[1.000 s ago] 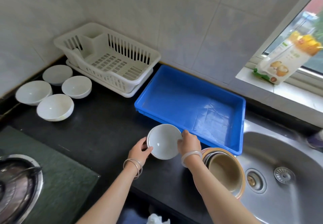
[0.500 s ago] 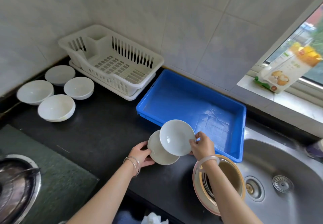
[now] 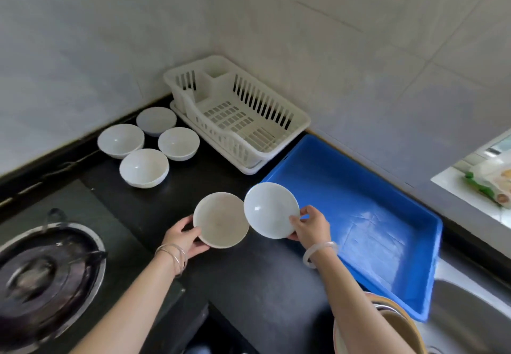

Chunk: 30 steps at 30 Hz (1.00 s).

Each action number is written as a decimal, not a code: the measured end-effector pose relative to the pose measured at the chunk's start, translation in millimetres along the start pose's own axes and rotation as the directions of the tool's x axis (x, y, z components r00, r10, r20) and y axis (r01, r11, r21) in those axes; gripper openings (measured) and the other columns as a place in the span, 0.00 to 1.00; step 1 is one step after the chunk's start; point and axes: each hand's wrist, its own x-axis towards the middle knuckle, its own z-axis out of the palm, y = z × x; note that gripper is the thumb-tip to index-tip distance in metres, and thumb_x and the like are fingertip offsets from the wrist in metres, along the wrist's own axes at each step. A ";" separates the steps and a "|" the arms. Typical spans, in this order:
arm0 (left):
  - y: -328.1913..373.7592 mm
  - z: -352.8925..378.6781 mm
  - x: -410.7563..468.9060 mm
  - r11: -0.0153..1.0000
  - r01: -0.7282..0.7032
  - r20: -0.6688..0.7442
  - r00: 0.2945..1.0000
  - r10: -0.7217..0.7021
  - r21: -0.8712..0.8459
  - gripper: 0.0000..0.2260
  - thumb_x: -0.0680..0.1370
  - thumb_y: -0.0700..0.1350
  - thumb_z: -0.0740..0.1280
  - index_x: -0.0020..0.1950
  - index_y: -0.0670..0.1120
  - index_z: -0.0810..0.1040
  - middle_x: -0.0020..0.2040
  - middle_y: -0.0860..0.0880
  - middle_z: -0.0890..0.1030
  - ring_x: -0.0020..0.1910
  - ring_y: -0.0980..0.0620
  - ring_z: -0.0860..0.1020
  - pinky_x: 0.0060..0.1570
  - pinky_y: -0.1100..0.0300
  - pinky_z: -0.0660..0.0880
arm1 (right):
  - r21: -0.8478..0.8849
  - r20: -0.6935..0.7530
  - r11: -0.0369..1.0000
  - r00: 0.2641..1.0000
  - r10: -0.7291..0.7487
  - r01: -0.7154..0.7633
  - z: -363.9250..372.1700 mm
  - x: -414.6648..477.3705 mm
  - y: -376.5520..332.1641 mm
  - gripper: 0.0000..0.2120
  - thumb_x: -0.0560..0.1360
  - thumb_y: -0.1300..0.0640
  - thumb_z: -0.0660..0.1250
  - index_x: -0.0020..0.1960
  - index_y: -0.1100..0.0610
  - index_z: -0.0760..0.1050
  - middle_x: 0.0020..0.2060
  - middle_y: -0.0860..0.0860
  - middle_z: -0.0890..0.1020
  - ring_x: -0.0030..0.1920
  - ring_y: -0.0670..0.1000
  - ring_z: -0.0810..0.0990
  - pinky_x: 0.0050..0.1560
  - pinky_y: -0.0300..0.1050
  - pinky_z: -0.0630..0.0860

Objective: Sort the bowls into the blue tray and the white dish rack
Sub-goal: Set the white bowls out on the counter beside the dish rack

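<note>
A bare stretch of black countertop [image 3: 210,179] lies between the four white ceramic bowls [image 3: 143,168] clustered at the left, the white slatted plastic dish rack [image 3: 237,124] behind, and the two held bowls in front. The rack and the blue rectangular plastic tray [image 3: 367,215] beside it both stand open from above. The glossy white round bowl [image 3: 271,210] pinched by the right hand [image 3: 312,226] covers the tray's left corner in this view, almost rim to rim with the duller white round bowl [image 3: 221,219] gripped by the left hand [image 3: 184,239].
</note>
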 end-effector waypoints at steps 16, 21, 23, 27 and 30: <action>21.8 -51.9 27.7 0.949 -0.091 -0.310 0.951 -0.008 -0.302 0.20 0.76 0.31 0.60 0.66 0.44 0.71 0.56 0.41 0.74 0.52 0.36 0.78 0.47 0.51 0.76 | -0.117 0.115 0.989 0.988 0.106 -0.093 129.8 71.1 -49.4 0.05 0.74 0.64 0.63 0.44 0.57 0.69 0.36 0.47 0.70 0.28 0.51 0.77 0.36 0.50 0.83; 19.2 -51.7 30.4 0.936 -0.110 -0.361 0.932 -0.020 -0.335 0.20 0.75 0.31 0.61 0.66 0.45 0.71 0.59 0.40 0.75 0.50 0.37 0.79 0.48 0.51 0.77 | -0.086 0.094 0.987 0.985 0.141 -0.133 148.4 78.6 -43.5 0.04 0.74 0.65 0.63 0.46 0.58 0.70 0.36 0.49 0.70 0.29 0.50 0.76 0.32 0.46 0.81; 18.9 -50.3 30.8 0.932 -0.113 -0.368 0.930 -0.024 -0.346 0.20 0.75 0.32 0.62 0.66 0.45 0.71 0.60 0.39 0.75 0.49 0.38 0.79 0.48 0.51 0.77 | -0.042 0.100 0.987 0.982 0.161 -0.157 152.1 80.2 -41.3 0.04 0.74 0.64 0.63 0.47 0.58 0.70 0.37 0.49 0.70 0.31 0.50 0.77 0.30 0.44 0.80; 14.9 -48.0 30.2 0.921 -0.110 -0.357 0.933 -0.034 -0.374 0.21 0.76 0.34 0.62 0.69 0.46 0.69 0.63 0.38 0.74 0.52 0.40 0.78 0.50 0.51 0.76 | 0.089 0.196 0.964 0.954 0.229 -0.250 154.3 78.6 -42.1 0.10 0.75 0.64 0.64 0.56 0.57 0.71 0.48 0.52 0.73 0.41 0.53 0.78 0.27 0.41 0.79; 8.3 -43.7 28.2 0.903 -0.079 -0.318 0.946 -0.066 -0.423 0.19 0.77 0.39 0.61 0.69 0.44 0.68 0.63 0.37 0.75 0.57 0.40 0.76 0.53 0.50 0.76 | 0.203 0.288 0.920 0.919 0.271 -0.335 155.0 76.6 -38.9 0.19 0.76 0.65 0.62 0.66 0.56 0.69 0.58 0.56 0.74 0.55 0.60 0.78 0.31 0.43 0.81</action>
